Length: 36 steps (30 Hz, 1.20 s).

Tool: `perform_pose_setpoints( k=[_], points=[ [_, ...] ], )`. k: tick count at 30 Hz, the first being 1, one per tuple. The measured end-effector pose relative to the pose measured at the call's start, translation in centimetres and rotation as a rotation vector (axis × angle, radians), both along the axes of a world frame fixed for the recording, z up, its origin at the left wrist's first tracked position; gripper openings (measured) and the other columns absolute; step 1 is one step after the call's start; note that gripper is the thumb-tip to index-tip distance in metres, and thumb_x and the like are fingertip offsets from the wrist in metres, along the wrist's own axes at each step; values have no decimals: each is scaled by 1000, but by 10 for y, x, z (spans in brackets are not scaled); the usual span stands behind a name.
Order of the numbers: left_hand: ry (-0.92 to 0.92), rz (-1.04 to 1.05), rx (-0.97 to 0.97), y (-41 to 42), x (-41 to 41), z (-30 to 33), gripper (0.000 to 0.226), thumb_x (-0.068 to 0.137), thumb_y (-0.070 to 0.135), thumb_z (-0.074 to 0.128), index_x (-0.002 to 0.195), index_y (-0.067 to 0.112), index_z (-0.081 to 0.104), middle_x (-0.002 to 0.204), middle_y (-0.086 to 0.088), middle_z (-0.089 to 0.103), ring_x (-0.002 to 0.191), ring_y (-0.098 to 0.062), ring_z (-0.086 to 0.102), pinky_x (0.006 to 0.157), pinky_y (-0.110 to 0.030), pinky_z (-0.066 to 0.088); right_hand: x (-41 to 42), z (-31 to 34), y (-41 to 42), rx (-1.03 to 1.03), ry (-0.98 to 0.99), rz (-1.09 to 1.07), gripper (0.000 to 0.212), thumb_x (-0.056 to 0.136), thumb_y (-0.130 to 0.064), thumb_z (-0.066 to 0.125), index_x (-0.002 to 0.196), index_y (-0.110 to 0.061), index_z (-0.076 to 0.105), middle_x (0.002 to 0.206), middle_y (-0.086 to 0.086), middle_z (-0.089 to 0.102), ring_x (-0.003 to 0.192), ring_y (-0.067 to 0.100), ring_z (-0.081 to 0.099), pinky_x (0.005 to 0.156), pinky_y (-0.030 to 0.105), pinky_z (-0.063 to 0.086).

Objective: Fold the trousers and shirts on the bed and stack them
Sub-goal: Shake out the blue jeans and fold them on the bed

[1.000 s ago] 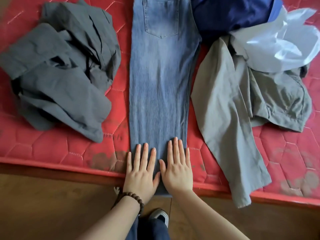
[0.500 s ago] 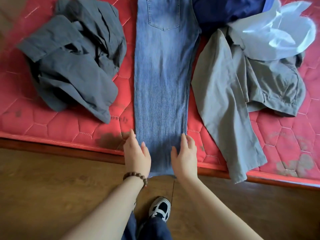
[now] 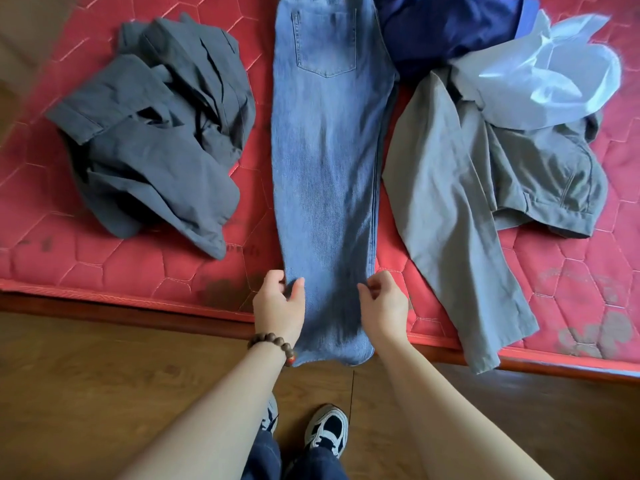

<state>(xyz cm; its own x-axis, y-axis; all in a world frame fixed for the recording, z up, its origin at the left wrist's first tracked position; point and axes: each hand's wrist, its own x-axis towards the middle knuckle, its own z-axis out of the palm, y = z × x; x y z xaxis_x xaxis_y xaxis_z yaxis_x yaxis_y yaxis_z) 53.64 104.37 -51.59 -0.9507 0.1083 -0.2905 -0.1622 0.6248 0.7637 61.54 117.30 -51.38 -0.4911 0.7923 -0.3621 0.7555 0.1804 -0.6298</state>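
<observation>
The left hand's (image 3: 278,306) grip pinches the left edge of the blue jeans (image 3: 325,188) near the hem, thumb on top of the denim and fingers curled at the side. The right hand's (image 3: 384,304) grip pinches the opposite edge at the same height, fingers bent in over the cloth. A bracelet of round brown wooden beads (image 3: 273,344) circles the left wrist.

The jeans lie flat as a long narrow strip down the middle of the bed (image 3: 104,268), one stitched patch pocket facing up, the hem hanging just past the mattress edge. The mattress is red, quilted in hexagons, with dark worn patches near its front edge.

Left of the jeans sits a crumpled heap of dark grey woven cloth (image 3: 156,140). To the right sprawl olive-grey trousers (image 3: 460,202), one leg trailing over the edge, with a pale blue shirt (image 3: 547,81) bunched on them and a navy garment (image 3: 446,26) behind. The floor (image 3: 104,375) is brown wood.
</observation>
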Motion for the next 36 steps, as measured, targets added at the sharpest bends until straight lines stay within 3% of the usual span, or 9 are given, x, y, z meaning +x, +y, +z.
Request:
perform_pose_setpoints(
  k=[5,8,12,16,21,23,27,32,36],
  points=[
    [-162,-130,-121,-12,-4,-13,38,91,20,61,61,5,41,52,-2,43,56,-26,40,54,-36,22,8,-5,1,-50,66,-115,8,97,-13,49,90,-13,44,70,-2,55,62,16,48,52,23,31],
    [-191,-157,-150,-17,-2,-14,46,91,20,61,56,13,33,46,1,40,51,-22,37,56,-35,16,14,-12,5,-126,-63,-196,3,97,-13,47,96,-10,49,80,2,55,73,21,46,58,25,24],
    [-174,-189,-63,-14,-6,-9,39,87,23,65,58,13,41,46,4,43,49,-17,42,50,-29,22,1,-10,11,-153,-99,-131,24,95,-26,55,109,-7,60,102,8,65,96,25,57,71,22,30],
    [-181,-186,-3,-7,-13,-12,36,90,22,63,65,2,47,47,2,40,50,-20,36,47,-26,26,-18,-9,26,-200,-40,-93,27,93,-29,60,110,-9,62,101,5,62,90,19,55,78,28,42],
    [-158,-125,-98,-4,-14,-16,48,91,17,61,53,15,31,46,3,35,55,-28,35,54,-35,21,-14,-16,29,-136,-103,-167,20,94,-24,57,104,-8,63,98,9,64,99,30,58,84,32,42],
    [-86,-105,-148,-6,-10,-12,42,88,19,65,55,12,40,51,-1,43,59,-30,41,57,-35,25,-9,-15,25,-107,-129,-112,22,92,-31,61,102,-12,66,95,5,65,95,26,59,80,29,41],
    [54,-77,-139,-16,0,-9,15,80,13,74,81,-1,70,88,-14,61,84,-26,55,77,-28,37,11,-12,19,7,-153,15,20,85,-36,68,89,-16,67,92,3,52,78,22,52,73,24,36],
    [-328,-284,30,-21,7,-1,31,84,23,71,60,10,56,56,2,54,52,-7,43,51,-21,33,29,-7,9,-238,-141,181,39,90,-36,63,66,-14,42,58,-3,38,57,16,35,46,23,25],
    [-466,-257,130,-26,8,3,16,81,27,75,68,22,67,66,14,69,63,2,64,55,-14,47,46,3,12,-290,-72,138,40,94,-32,58,65,-13,38,60,0,35,55,14,31,45,21,25]
  ],
)
